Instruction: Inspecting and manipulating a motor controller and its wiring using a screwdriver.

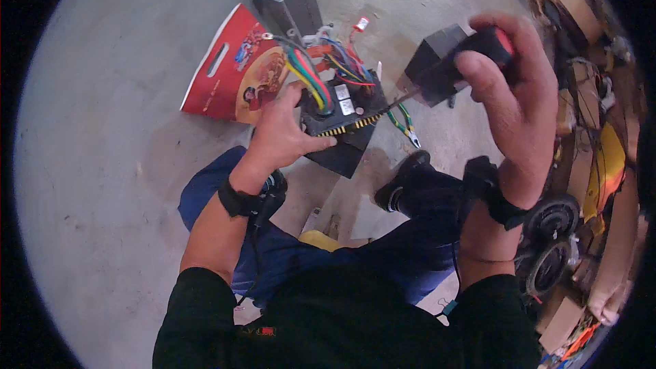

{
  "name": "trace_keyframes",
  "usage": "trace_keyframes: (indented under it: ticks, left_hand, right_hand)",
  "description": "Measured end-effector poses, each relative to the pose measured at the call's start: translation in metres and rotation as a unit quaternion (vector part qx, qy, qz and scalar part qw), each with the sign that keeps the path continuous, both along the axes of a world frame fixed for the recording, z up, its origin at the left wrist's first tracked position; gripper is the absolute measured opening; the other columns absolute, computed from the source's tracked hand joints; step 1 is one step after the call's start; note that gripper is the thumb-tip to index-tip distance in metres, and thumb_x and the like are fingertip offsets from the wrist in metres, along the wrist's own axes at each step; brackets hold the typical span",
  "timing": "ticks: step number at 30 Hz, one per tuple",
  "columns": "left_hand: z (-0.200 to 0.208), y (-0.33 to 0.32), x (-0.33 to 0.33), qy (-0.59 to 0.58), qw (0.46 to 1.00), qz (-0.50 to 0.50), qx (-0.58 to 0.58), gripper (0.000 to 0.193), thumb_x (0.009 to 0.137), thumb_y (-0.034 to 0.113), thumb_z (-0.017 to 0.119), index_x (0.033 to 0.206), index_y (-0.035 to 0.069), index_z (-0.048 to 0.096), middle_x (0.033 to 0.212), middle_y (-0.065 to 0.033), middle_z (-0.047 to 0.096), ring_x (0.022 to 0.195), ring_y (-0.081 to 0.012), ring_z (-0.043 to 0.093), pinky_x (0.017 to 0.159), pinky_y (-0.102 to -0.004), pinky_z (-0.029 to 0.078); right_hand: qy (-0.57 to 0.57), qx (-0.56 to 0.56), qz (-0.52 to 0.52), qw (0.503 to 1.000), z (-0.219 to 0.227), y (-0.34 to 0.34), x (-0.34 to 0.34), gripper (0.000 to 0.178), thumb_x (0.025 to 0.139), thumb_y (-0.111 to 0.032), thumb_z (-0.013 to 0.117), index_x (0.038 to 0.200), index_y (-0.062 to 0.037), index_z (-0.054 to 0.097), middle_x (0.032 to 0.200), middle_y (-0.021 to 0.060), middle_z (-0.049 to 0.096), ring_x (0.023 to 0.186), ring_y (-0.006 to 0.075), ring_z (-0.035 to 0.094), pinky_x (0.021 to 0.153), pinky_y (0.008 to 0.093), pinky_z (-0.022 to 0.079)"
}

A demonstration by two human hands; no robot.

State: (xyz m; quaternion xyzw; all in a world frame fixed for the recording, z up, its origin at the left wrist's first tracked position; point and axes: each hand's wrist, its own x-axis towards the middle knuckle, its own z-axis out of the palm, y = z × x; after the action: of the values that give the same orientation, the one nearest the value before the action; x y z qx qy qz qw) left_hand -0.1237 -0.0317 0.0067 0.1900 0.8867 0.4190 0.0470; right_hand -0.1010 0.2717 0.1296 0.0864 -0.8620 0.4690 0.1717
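My left hand (277,133) is closed around the near left side of a black finned box (349,123), which looks like a motor controller. Thick green, yellow and red wires and a bundle of thinner coloured ones come out of its far end. My right hand (516,89) grips a screwdriver (444,75) with a thick black handle and a red end. Its thin shaft slants down to the left, with the tip at the box's right edge; whether it sits in a screw I cannot tell. Pliers (408,126) with green and yellow handles lie just right of the box.
A red printed carton bag (222,75) stands left of the box. Behind it is another grey finned box (290,7) with wires. A dark block (434,51) sits beyond the screwdriver. Cardboard, a yellow bag (607,167) and black wheels (552,215) are piled along the right.
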Motion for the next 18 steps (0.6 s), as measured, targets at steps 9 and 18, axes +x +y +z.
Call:
trace_keyframes:
  ticks: [9, 18]
  left_hand:
    - [0.001, 0.005, 0.0, -0.033, 0.999, 0.001, 0.023, 0.1, 0.058, 0.03, 0.099, 0.141, -0.001, 0.051, 0.131, -0.0197, 0.066, 0.124, -0.0318, 0.064, 0.106, -0.0383, 0.047]
    - [-0.007, 0.02, 0.004, -0.018, 0.997, 0.049, 0.051, 0.1, 0.057, 0.038, 0.098, 0.14, 0.003, 0.053, 0.128, -0.0198, 0.068, 0.118, -0.0374, 0.067, 0.101, -0.0416, 0.051]
  right_hand:
    - [0.108, -0.156, 0.01, 0.982, 0.024, -0.012, 0.01, 0.047, 0.093, -0.032, 0.076, 0.124, 0.0002, 0.062, 0.1, 0.0127, 0.072, 0.083, 0.0152, 0.068, 0.068, 0.0248, 0.054]
    - [0.116, -0.08, 0.06, 0.988, 0.012, -0.039, 0.006, 0.051, 0.097, -0.035, 0.072, 0.128, 0.0022, 0.057, 0.112, 0.0183, 0.072, 0.095, 0.0208, 0.071, 0.077, 0.0295, 0.058]
